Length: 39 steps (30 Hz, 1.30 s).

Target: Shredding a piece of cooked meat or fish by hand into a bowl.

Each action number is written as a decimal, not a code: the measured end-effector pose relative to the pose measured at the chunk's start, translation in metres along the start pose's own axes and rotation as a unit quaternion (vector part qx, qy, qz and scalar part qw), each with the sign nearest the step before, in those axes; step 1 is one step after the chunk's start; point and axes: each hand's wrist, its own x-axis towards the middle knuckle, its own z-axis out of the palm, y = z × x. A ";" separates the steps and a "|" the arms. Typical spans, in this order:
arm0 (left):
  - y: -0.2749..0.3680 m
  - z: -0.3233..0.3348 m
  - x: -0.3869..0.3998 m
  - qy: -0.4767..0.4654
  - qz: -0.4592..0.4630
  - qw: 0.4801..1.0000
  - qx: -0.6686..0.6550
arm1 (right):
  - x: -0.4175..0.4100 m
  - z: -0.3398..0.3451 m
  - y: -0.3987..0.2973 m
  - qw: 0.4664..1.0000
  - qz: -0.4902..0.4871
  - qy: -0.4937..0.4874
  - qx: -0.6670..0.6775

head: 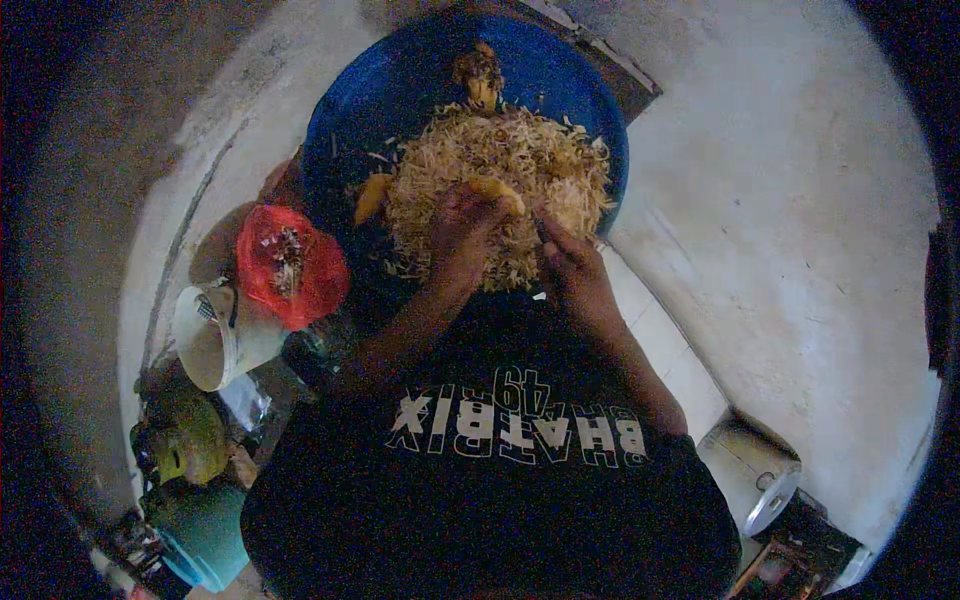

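Note:
A wide blue round tub (319, 120) holds a heap of pale, thin shreds (510, 142), which look like shredded plant matter. My left hand (469, 221) is over the heap and grips a yellowish piece (495, 189). Just to its right, my right hand (562, 251) has its fingers drawn together; whether a small thing is between them cannot be told. Another yellowish piece (373, 196) lies at the heap's left edge. A brownish-yellow chunk with a dark top (480, 75) stands at the far side of the tub.
Left of the tub is a red plastic bag or bowl (319, 262) with small scraps. Below it, a whitish bucket (202, 345) lies tilted, near a clear plastic bag (246, 401). A teal bucket (206, 532) is at lower left. A metal pot (742, 457) is at lower right.

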 end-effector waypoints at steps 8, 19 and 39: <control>0.017 0.003 -0.007 0.010 0.016 0.998 0.067 | 0.007 -0.003 -0.017 0.990 -0.048 -0.028 -0.126; 0.040 0.018 -0.007 0.043 0.022 0.995 0.088 | 0.017 0.004 -0.024 0.997 0.054 -0.051 -0.019; 0.012 -0.002 -0.011 0.042 0.075 0.993 0.076 | 0.005 0.005 -0.009 0.998 0.012 -0.025 0.048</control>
